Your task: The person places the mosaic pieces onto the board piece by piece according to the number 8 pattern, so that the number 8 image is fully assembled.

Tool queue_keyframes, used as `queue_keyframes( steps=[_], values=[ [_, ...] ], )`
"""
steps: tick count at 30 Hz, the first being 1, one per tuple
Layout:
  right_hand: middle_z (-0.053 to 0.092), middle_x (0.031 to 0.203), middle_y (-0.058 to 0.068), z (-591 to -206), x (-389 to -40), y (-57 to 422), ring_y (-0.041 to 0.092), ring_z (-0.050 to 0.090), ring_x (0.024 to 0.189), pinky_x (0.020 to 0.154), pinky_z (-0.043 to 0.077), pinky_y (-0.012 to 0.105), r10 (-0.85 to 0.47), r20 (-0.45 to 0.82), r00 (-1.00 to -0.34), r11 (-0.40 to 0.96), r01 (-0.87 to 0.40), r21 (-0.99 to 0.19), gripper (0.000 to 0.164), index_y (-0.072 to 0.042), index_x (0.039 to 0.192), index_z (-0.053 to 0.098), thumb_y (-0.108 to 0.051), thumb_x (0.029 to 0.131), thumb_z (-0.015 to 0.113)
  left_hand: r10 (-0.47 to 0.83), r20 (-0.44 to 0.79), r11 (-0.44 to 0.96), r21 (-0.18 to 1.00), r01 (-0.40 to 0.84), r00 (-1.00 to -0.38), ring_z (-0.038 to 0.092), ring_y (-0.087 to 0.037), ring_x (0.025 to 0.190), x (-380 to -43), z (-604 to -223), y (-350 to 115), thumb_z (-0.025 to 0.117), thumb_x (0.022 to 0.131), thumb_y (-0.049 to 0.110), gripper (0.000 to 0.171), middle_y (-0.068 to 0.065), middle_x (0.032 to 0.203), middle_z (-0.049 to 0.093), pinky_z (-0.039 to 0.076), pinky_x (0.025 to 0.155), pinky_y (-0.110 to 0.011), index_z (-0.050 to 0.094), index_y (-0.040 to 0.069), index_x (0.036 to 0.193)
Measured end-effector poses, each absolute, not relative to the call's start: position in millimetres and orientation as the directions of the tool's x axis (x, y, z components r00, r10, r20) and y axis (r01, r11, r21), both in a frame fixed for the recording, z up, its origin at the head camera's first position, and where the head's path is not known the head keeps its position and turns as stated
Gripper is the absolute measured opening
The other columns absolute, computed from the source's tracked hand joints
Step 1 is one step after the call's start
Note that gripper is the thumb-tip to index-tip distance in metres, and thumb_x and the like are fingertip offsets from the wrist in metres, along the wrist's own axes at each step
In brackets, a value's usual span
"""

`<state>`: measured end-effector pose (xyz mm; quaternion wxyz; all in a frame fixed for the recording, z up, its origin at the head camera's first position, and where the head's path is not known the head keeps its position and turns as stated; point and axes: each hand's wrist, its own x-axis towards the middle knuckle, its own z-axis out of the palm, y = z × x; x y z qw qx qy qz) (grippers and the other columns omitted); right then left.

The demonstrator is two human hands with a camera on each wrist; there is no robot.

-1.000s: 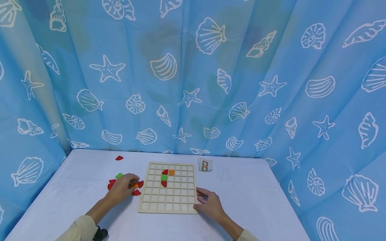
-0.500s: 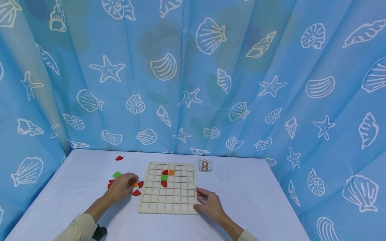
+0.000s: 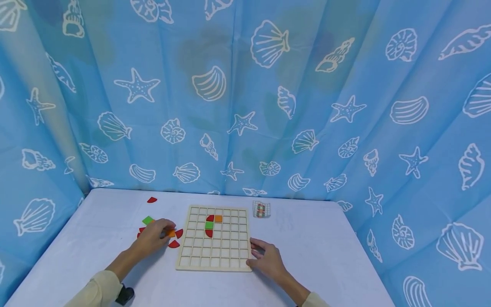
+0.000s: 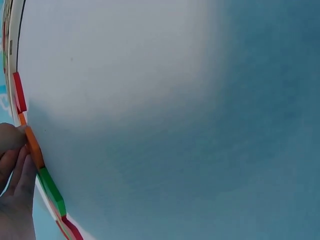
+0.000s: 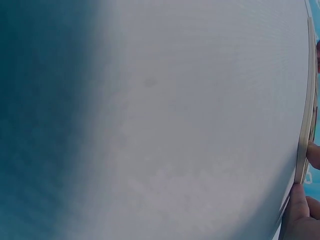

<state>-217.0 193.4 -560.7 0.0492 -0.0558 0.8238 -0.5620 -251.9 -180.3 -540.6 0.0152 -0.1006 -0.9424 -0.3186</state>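
Note:
A pale wooden grid board point(image 3: 215, 269) lies flat; its upper cells hold two red quarter-circle tiles point(image 3: 209, 233), a green square tile point(image 3: 209, 225) and an orange square tile point(image 3: 218, 218). My right hand point(image 3: 266, 259) holds the board's near right corner, thumb over the rim and fingers along the side edge. To the left of the board, my left hand point(image 3: 155, 235) bends over loose tiles. In the left wrist view its thumb and fingers pinch an orange tile point(image 4: 34, 148). A green tile point(image 4: 51, 190) sits beside that one.
Loose red quarter tiles point(image 3: 174, 244) lie between the left hand and the board, with another green tile point(image 3: 147, 220) beyond the hand. One red tile point(image 3: 151, 199) sits apart near the back. A small pattern card point(image 3: 261, 209) lies right of the board. A blue shell-print curtain point(image 3: 245, 106) encloses the table.
My left hand has shifted slightly left, drawing in its fingers over the loose tiles, and the orange tile there has moved a little. The right hand and the board stay in place.

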Motion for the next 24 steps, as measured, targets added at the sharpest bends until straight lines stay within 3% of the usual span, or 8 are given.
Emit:
queue_keyframes(
  steps=[12,24],
  values=[
    [0.063,0.114,0.015,-563,-219,194,0.029,0.064,0.109,0.085,0.052,0.022,-0.151,-0.021,-0.988,0.363,-0.036,-0.931,0.067,0.006,0.129,0.058,0.007,0.067,0.081,0.11,0.119,0.752,0.639,0.161,-0.987,0.06,-0.028,0.104,-253,-536,-169,0.08,0.076,0.002,0.042,-0.009,0.11,0.063,0.055,0.087,-0.044,0.063,0.004,0.115],
    [0.063,0.115,0.018,-562,-217,194,0.031,0.063,0.11,0.086,0.052,0.025,-0.157,-0.01,-0.987,0.333,-0.043,-0.942,0.068,0.009,0.13,0.056,0.008,0.066,0.08,0.165,0.099,0.718,0.67,0.188,-0.981,0.06,-0.025,0.106,-260,-531,-133,0.077,0.081,0.002,0.038,-0.006,0.112,0.063,0.054,0.089,-0.041,0.063,0.007,0.117]
  ],
)
